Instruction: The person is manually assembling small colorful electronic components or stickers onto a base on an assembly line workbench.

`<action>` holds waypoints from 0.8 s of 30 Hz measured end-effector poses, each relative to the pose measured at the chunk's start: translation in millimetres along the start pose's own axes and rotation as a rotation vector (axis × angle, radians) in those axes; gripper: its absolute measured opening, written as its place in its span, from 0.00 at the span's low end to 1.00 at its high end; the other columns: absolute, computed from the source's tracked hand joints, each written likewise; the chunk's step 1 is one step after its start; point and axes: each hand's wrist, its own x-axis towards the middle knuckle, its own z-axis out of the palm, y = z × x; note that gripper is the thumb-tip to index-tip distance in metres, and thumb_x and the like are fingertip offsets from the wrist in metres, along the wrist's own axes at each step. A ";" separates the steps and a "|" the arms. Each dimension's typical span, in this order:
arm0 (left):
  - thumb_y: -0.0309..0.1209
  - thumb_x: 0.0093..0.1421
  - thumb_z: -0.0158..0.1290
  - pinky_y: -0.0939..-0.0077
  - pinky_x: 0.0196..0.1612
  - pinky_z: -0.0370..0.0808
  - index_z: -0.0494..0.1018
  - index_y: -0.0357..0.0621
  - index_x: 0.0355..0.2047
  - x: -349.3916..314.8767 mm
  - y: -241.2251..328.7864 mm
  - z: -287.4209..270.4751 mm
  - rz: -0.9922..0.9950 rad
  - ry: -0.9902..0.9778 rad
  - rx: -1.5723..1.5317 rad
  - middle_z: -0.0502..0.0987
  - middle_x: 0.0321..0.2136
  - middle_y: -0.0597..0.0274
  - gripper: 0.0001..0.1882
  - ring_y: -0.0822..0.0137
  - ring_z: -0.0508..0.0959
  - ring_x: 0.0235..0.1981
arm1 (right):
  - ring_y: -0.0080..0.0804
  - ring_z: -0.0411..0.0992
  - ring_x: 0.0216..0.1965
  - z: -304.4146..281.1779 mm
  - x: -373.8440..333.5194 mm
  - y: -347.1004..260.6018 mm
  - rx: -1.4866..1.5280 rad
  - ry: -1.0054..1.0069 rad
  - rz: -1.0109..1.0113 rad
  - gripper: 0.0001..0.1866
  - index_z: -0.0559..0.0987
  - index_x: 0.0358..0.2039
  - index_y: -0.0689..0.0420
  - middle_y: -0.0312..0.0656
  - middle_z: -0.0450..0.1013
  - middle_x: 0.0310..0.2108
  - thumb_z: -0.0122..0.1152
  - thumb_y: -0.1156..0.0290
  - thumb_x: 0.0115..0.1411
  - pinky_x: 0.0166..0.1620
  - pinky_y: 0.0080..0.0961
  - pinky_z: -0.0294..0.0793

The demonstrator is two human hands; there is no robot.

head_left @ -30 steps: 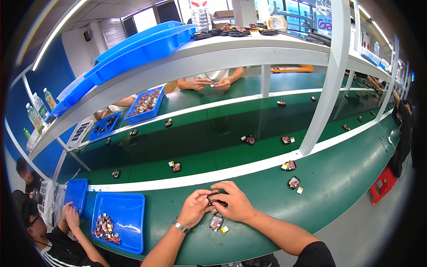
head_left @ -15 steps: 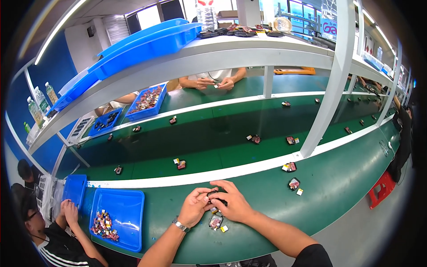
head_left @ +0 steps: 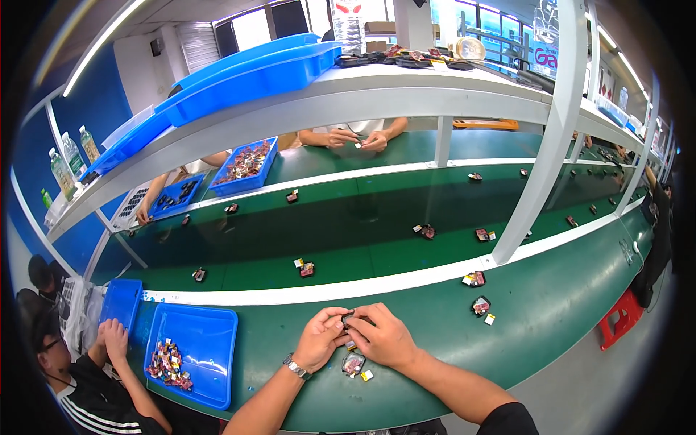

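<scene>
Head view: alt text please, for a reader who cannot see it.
Both hands, left hand and right hand, pinch a small dark part over a green conveyor belt. Another small part lies beneath them; a blue tray sits to the left.

Left hand [head_left: 321, 341], right hand [head_left: 382, 338] pinched together

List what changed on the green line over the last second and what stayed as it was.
The small parts on the far green belt drifted rightward; the pair by the white divider now lies at. Both hands, left hand and right hand, stayed together over the small dark part. The blue tray stayed put.
</scene>
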 end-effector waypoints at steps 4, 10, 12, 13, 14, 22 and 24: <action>0.23 0.69 0.45 0.64 0.54 0.77 0.64 0.37 0.54 1.1 1.5 4.5 -0.014 0.004 0.005 0.75 0.51 0.54 0.14 0.64 0.77 0.51 | 0.37 0.73 0.38 4.8 -4.9 3.2 -0.058 -0.004 0.006 0.15 0.80 0.37 0.58 0.39 0.73 0.38 0.68 0.79 0.45 0.38 0.29 0.77; 0.23 0.69 0.45 0.66 0.54 0.77 0.64 0.38 0.54 0.5 0.3 2.7 -0.025 0.014 0.008 0.75 0.49 0.56 0.14 0.66 0.77 0.50 | 0.36 0.73 0.38 4.7 -3.8 2.1 -0.134 -0.012 -0.034 0.14 0.80 0.37 0.59 0.38 0.73 0.37 0.66 0.80 0.46 0.38 0.29 0.77; 0.23 0.69 0.45 0.67 0.54 0.77 0.64 0.38 0.54 0.3 0.7 4.1 -0.027 0.019 0.004 0.75 0.49 0.56 0.14 0.66 0.77 0.50 | 0.36 0.73 0.37 3.4 -3.4 1.7 -0.144 -0.014 -0.041 0.14 0.80 0.36 0.58 0.38 0.73 0.37 0.66 0.80 0.46 0.38 0.29 0.77; 0.23 0.69 0.45 0.67 0.54 0.77 0.64 0.38 0.54 0.0 1.0 4.6 -0.026 0.024 0.002 0.75 0.49 0.57 0.14 0.66 0.77 0.50 | 0.35 0.73 0.37 3.0 -3.4 1.5 -0.153 -0.015 -0.046 0.14 0.80 0.36 0.58 0.38 0.73 0.37 0.65 0.80 0.46 0.38 0.29 0.77; 0.23 0.69 0.45 0.67 0.54 0.77 0.64 0.38 0.53 -0.1 1.1 4.7 -0.026 0.029 0.001 0.75 0.49 0.57 0.14 0.66 0.77 0.50 | 0.35 0.73 0.37 2.9 -3.5 1.9 -0.152 -0.015 -0.046 0.14 0.80 0.36 0.58 0.38 0.73 0.37 0.65 0.80 0.46 0.38 0.29 0.77; 0.24 0.68 0.48 0.66 0.53 0.78 0.64 0.38 0.53 1.5 -0.2 3.6 -0.014 0.035 0.003 0.76 0.48 0.57 0.14 0.67 0.77 0.49 | 0.35 0.73 0.37 5.2 -5.3 3.4 -0.169 -0.008 -0.051 0.11 0.80 0.34 0.57 0.38 0.73 0.37 0.64 0.79 0.47 0.37 0.28 0.77; 0.25 0.67 0.49 0.64 0.53 0.78 0.64 0.39 0.53 1.1 -0.5 3.9 -0.018 0.040 0.003 0.76 0.48 0.57 0.15 0.66 0.77 0.49 | 0.35 0.73 0.36 6.0 -5.6 4.0 -0.175 -0.007 -0.048 0.11 0.80 0.34 0.58 0.38 0.73 0.37 0.64 0.79 0.47 0.37 0.28 0.77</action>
